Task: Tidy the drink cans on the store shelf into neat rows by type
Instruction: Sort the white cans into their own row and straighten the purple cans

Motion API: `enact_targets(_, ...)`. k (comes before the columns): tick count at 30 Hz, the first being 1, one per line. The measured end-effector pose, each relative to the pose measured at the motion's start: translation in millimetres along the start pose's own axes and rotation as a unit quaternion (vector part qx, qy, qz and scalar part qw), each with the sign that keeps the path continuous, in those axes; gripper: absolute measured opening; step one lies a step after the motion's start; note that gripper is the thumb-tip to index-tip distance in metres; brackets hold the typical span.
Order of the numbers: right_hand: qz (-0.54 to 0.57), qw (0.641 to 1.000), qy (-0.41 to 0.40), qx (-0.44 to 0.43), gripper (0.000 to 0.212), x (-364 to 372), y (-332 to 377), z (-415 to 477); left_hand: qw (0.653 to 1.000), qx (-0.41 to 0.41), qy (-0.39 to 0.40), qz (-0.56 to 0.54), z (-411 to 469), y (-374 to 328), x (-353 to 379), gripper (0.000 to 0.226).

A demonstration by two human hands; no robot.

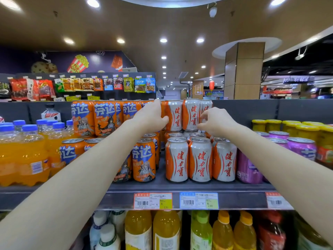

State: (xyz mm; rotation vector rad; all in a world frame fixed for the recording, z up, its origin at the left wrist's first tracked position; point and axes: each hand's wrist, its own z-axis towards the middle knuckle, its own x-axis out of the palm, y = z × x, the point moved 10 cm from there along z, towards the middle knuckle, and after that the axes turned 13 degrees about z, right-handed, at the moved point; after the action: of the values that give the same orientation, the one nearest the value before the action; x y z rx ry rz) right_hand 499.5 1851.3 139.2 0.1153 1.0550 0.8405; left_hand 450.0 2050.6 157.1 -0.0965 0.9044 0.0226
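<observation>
White-and-orange cans with red script stand in two tiers on the grey shelf [180, 186]. The lower front row [200, 159] holds three of them. Three more stand on top. My left hand [153, 116] grips the leftmost upper can [174, 114], thumb on its front and fingers over its far side. My right hand [216, 121] curls its fingers and thumb round the rightmost upper can [207, 107], which it mostly hides. The middle upper can [191, 114] stands free between them. Orange cartoon-print cans [144, 159] stand to the left, with more stacked above [104, 118].
Purple cans [301, 148] and yellow-lidded jars [306, 130] stand to the right. Orange soda bottles [23, 156] fill the left. Price tags [153, 201] line the shelf edge, with bottles [167, 230] on the shelf below. Snack packets [81, 85] hang behind.
</observation>
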Motion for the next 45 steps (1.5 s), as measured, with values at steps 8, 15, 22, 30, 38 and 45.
enact_targets(8, -0.01, 0.999, 0.027, -0.037, 0.04, -18, 4, -58, 0.996, 0.079, -0.025, 0.03, -55, -38, -20, 0.039)
enact_targets(15, -0.018, 0.998, 0.02, -0.049, 0.043, -23, 1, -95, 0.993, 0.075, -0.036, 0.087, -102, -59, -28, 0.039)
enact_targets(22, -0.06, 0.996, -0.012, -0.065, 0.047, -31, -6, -142, 0.983, 0.032, -0.079, 0.163, -145, -35, -44, 0.039)
enact_targets(30, -0.047, 0.992, -0.026, -0.118, 0.057, -17, 38, -172, 0.981, -0.043, -0.035, 0.184, -195, 40, -43, 0.042)
enact_targets(38, 0.069, 0.987, 0.006, -0.143, 0.038, 34, 114, -164, 0.975, -0.115, -0.026, 0.188, -215, 105, -48, 0.04)
enact_targets(45, 0.133, 0.991, -0.014, -0.033, 0.044, 97, 131, -143, 0.966, -0.195, -0.059, 0.162, -221, 163, -52, 0.048)
